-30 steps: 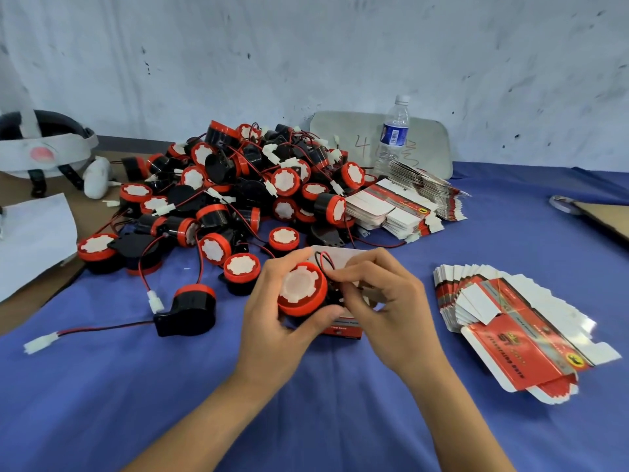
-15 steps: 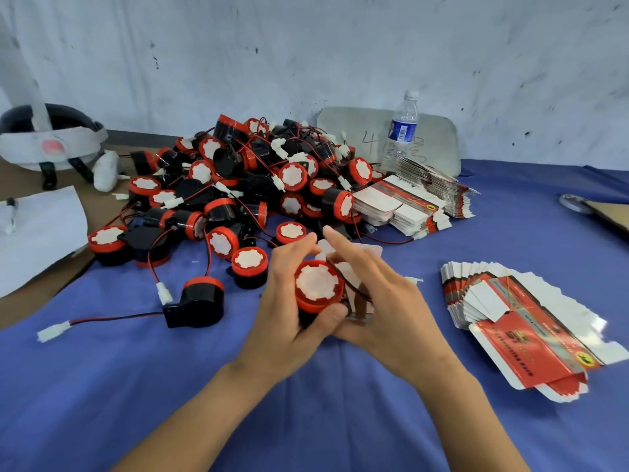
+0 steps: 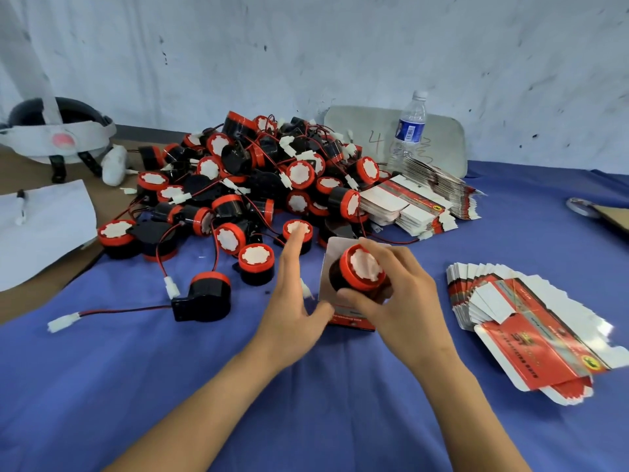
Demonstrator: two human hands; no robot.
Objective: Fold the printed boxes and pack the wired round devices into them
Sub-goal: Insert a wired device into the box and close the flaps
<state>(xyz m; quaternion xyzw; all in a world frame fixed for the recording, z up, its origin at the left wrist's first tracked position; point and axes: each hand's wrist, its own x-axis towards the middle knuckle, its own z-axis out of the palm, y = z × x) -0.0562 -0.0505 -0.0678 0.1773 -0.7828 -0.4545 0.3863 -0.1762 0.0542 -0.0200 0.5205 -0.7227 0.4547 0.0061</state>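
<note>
Left hand has let go of the device that both hands held half a second ago; it now lies spread, fingers straight toward the pile, thumb by the near corner of the box. Right hand alone grips the device, fingers curled over its red rim, thumb below, tilting it into the box's open mouth on the cloth. Insertion looks under way; the wire is hidden, so tucking cannot be told.

Box mostly behind device; txt too blurry.
</note>
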